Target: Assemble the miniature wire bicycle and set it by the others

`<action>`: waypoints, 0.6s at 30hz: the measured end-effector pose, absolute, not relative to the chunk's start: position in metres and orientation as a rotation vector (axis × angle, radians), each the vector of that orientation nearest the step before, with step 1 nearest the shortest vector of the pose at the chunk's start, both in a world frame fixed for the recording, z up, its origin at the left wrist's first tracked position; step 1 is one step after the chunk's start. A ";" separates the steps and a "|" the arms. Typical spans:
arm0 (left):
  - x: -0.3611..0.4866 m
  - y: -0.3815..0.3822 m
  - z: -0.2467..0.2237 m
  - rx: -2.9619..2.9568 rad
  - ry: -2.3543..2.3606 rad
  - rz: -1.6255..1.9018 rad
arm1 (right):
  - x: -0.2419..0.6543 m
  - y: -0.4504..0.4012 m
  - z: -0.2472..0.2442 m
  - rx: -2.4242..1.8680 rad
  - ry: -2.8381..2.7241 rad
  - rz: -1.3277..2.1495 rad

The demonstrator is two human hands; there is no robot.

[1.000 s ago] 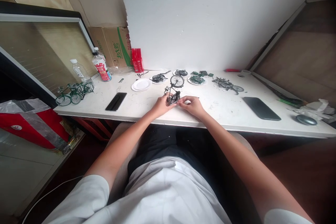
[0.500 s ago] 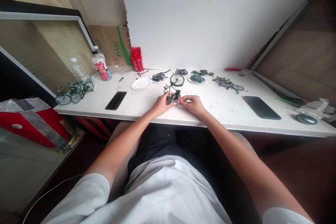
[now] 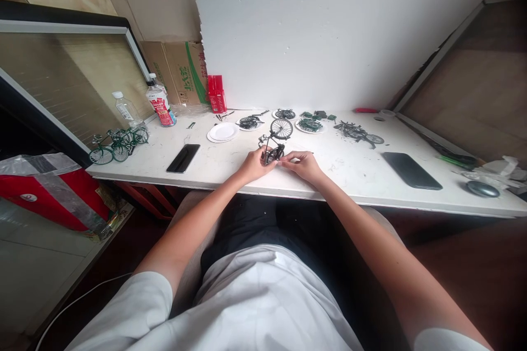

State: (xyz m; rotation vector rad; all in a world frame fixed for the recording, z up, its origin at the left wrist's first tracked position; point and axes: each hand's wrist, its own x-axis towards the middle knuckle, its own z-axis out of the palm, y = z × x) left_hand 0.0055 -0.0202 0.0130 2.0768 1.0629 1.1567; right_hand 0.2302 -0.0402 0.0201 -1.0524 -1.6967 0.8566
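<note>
Model bicycle (image 3: 269, 145) is over the table (image 3: 222, 163), one wheel (image 3: 281, 129) already attached, the left hand's (image 3: 253, 166) fingers grasping its lower part, the right hand's (image 3: 305, 166) pinched beside it, on what I cannot tell.

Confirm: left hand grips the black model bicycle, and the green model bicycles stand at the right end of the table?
Wrong end. The head view shows the green model bicycles at the left end of the table. The left hand does grip the black model bicycle.
</note>
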 end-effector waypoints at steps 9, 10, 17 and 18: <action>0.005 -0.019 0.013 2.080 1.092 1.162 | 0.229 -0.043 0.021 -1.066 -1.697 0.877; 0.005 -0.019 0.013 2.082 1.083 1.160 | 0.229 -0.043 0.021 -1.065 -1.698 0.878; 0.005 -0.020 0.013 2.081 1.033 1.185 | 0.230 -0.041 0.019 -1.051 -1.701 0.874; 0.005 -0.019 0.013 2.081 1.031 1.187 | 0.230 -0.040 0.018 -1.052 -1.702 0.872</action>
